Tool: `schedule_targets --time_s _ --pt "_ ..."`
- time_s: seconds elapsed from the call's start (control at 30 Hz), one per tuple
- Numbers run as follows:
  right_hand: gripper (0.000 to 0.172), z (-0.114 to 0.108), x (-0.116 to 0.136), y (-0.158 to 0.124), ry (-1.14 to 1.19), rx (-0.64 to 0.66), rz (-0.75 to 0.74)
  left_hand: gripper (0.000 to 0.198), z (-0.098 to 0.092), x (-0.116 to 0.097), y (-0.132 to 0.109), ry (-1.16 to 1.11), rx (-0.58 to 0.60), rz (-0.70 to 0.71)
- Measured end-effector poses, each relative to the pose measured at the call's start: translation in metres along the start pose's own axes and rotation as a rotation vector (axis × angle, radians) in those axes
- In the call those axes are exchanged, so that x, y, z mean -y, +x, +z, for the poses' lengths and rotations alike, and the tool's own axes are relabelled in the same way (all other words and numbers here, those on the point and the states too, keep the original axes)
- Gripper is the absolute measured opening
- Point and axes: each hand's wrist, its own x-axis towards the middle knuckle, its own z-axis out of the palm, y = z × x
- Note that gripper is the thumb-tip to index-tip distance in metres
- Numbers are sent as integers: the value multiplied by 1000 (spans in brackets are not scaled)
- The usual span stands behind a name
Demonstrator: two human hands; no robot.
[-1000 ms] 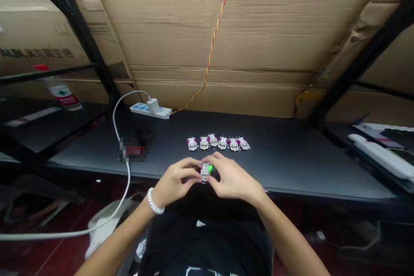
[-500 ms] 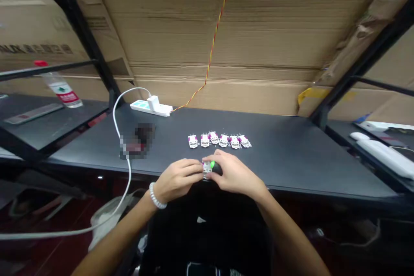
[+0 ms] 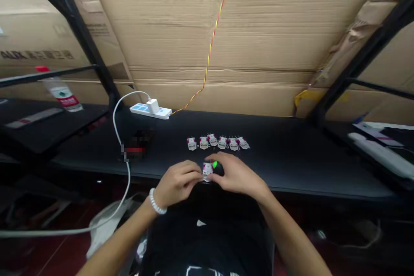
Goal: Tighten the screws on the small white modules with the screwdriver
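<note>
**A:** Hands?

**B:** Both closed, pinching one small white rectangular module point(image 3: 207, 172) between them, over the near part of the desk. The left hand point(image 3: 177, 183) has it from the left, fingers curled. The right hand point(image 3: 237, 175) comes in from the right, fingers arched over a dark rounded piece point(image 3: 219, 169) with a bright green spot on it, which sits against the module's right side. Can't tell if the two are joined.

**A:** Nearest stuff?

**B:** Black T-shirt point(image 3: 207, 241) at the bottom of the view. White beaded bracelet point(image 3: 157, 201) on the left wrist. Thick white cable point(image 3: 116, 146) runs up from lower left onto the desk.

**A:** Desk?

**B:** Matte black desktop point(image 3: 291, 168). Just past the hands, a tight row of six white-and-magenta modules with small metal pins point(image 3: 218, 142). Left of the row, a pixelated object point(image 3: 136, 148), too blurred to identify.

**A:** Back edge?

**B:** White power strip with blue switches point(image 3: 145, 110), white charger plug point(image 3: 152, 106) in it, and the cable ends there. Red-and-yellow twisted wire point(image 3: 210, 51) climbs from the strip's right end up a brown corrugated cardboard wall point(image 3: 258, 30). Clear plastic bottle with a red cap point(image 3: 60, 92) on a black shelf point(image 3: 48, 125), left.
</note>
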Motion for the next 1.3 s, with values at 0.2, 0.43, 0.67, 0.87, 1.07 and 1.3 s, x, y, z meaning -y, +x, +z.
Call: schedule_targets --time_s 0.2,0.43,0.67,0.87,1.07,1.3 --pt "38 -2 1 -4 -5 6 -14 19 -2 -11 4 -56 12 -130" --pt "36 -1 6 -4 -47 22 11 20 -10 -17 14 27 180 -225" --pt "34 -1 8 -4 -73 25 20 21 -13 -17 19 172 307 -189" --pt "30 0 8 -3 -77 13 14 23 -7 -27 17 301 309 -235" --pt "27 -1 8 -2 -92 14 21 24 1 -33 15 389 292 -272" --pt "29 -2 9 -2 -113 6 31 22 -6 -29 16 315 321 -276"
